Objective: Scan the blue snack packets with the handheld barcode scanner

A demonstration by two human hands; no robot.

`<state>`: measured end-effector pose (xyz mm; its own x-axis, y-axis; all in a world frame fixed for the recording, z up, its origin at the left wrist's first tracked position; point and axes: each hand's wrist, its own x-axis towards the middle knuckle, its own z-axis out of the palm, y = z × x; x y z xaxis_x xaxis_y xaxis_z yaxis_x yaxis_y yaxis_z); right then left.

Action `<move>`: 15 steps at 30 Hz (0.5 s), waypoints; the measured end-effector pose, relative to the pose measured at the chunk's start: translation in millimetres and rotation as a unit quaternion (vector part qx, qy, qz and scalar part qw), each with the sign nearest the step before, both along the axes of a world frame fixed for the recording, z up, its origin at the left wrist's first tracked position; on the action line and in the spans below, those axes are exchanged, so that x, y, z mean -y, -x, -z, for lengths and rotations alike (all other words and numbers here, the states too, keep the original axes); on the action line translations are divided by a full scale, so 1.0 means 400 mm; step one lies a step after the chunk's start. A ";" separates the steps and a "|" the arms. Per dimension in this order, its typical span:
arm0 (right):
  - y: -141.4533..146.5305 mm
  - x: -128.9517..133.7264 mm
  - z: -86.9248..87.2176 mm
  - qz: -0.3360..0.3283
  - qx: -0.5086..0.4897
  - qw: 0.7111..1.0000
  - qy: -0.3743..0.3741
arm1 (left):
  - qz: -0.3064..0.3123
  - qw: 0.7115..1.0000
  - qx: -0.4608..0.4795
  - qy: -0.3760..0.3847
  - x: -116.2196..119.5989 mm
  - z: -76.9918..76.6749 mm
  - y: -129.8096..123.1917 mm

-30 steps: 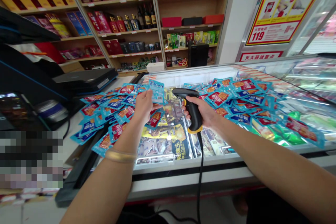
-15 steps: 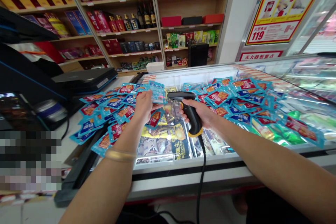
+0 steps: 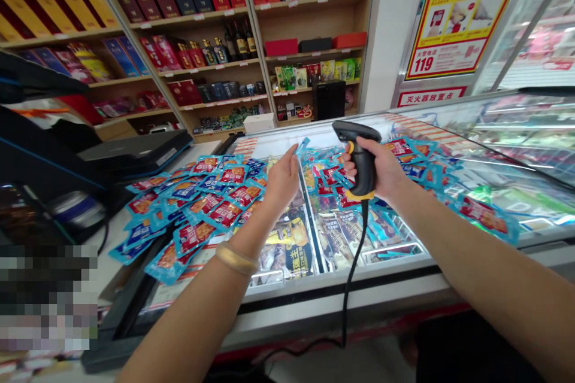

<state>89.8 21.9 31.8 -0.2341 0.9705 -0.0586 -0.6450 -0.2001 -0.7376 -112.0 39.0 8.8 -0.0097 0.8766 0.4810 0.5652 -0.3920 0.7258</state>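
My right hand is wrapped round the handle of a black and yellow barcode scanner, its head above the right pile of snack packets. My left hand reaches over the freezer's glass top, thumb and finger pinched at the corner of a light blue packet; most of its fingers are hidden behind the hand. To the left of it lies another pile of blue and red snack packets.
The scanner's black cable hangs over the freezer's front edge. At the left are a dark flat device and a counter. Shelves of boxes and bottles stand behind.
My left hand has moved right, from the left pile to the right pile's near side. The scanner in my right hand has been raised and shifted right. The view has turned slightly.
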 end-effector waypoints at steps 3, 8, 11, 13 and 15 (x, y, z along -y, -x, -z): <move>-0.093 -0.003 -0.002 0.066 0.003 0.998 -0.007 | 0.022 0.994 -0.104 -0.022 -0.013 -0.007 -0.107; -0.185 0.006 0.018 0.123 -0.016 0.992 -0.013 | 0.132 0.957 -0.256 0.009 -0.027 0.026 -0.256; -0.199 0.008 0.031 0.119 -0.014 0.993 -0.009 | 0.142 0.930 -0.335 0.058 -0.025 0.046 -0.287; -0.198 0.008 0.034 0.118 -0.016 0.993 -0.004 | 0.129 0.929 -0.343 0.058 -0.021 0.046 -0.281; -0.191 0.008 0.030 0.121 -0.021 0.992 -0.001 | 0.111 0.933 -0.338 0.054 -0.016 0.037 -0.258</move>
<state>166.3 18.7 19.7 0.0031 0.9987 -0.0515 -0.7043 -0.0343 -0.7090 -8.8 45.3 -5.9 0.4524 0.8643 0.2201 0.8214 -0.4999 0.2746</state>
